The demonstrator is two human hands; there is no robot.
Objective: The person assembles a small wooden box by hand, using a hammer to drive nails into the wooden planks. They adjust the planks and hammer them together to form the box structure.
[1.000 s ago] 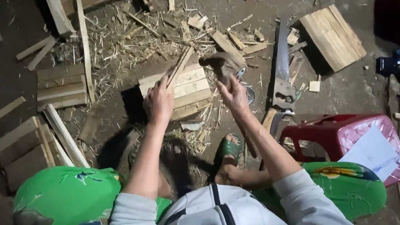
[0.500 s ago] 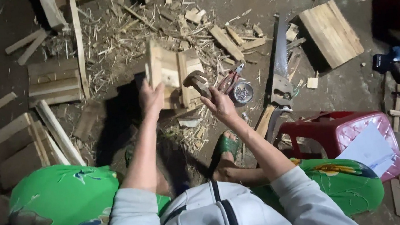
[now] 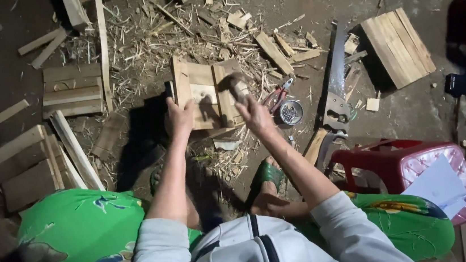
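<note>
— On the dirt floor (image 3: 413, 113), what sits at the centre?

— Beside the round tin of nails (image 3: 290, 112), a small crate (image 3: 205, 94) of pale, rough-sawn slats stands among splinters and straw. Red-handled pliers (image 3: 278, 93) lie against the tin; a handsaw (image 3: 335, 81) lies just beyond it.

— And the hands?

— The left hand (image 3: 180, 118) has its grip clamped on the crate's near edge, on the side away from the tin. The right hand (image 3: 254, 112) is wrapped tight around a hammer (image 3: 235, 86), its head blurred above the slats.

— Anything unclear?

— The hammer's handle is hidden inside the fist.
</note>
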